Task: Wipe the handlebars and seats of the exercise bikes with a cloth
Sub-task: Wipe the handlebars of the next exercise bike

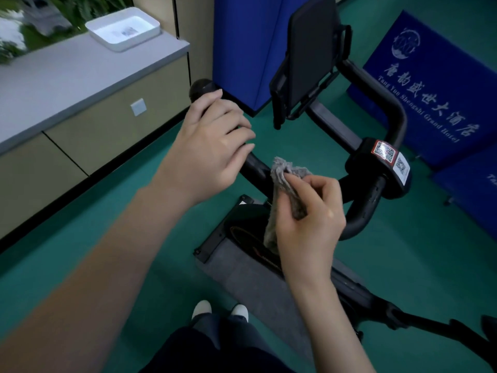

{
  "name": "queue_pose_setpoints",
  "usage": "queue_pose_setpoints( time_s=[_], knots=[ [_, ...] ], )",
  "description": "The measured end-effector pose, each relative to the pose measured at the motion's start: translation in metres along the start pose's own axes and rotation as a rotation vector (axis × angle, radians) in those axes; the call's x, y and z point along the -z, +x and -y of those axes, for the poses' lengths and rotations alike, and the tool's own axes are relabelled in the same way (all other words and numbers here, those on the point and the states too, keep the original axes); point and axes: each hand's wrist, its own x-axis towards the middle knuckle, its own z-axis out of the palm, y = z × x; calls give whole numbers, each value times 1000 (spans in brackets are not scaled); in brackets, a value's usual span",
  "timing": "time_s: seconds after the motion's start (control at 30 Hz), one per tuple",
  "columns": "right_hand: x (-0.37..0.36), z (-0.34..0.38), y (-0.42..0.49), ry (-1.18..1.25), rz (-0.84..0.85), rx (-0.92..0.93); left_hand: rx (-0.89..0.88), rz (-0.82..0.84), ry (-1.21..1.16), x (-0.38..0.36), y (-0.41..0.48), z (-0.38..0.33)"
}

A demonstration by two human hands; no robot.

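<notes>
Dark navy trousers (215,345); white round-toed shoes (201,309); forearms (107,251) bare to frame edge.

It was a hotel gym: an exercise bike (360,215) stood on green floor (419,267), beside a blue "Grand Hotel" banner (441,76).
</notes>
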Motion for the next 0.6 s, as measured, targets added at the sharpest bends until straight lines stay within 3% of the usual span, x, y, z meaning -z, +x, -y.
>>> queue_pose_setpoints(
  time_s=[0.4,0.6],
  knots=[
    [41,-17,32,-156,291,-108,7,0,-96,-22,-15,-34],
    [21,-19,68,-65,473,-219,29,-26,-148,-25,-14,-34]
  ],
)
